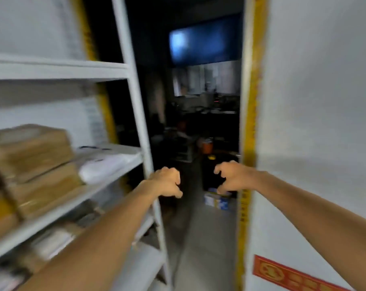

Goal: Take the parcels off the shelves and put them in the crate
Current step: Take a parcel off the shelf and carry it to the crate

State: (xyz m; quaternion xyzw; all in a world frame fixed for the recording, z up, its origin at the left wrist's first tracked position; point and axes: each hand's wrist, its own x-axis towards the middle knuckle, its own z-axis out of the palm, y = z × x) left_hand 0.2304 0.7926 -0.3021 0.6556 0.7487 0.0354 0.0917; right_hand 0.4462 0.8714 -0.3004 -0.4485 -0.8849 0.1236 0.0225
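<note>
Head view: left hand and right hand loosely curled, empty; white parcel left of them wants a two-handed lift.

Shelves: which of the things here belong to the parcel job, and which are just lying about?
Job: shelves; cardboard boxes; white bag; lower parcels, blurred. No crate shows.

Lying about: screen; floor carton; red sign; yellow strip.
</note>
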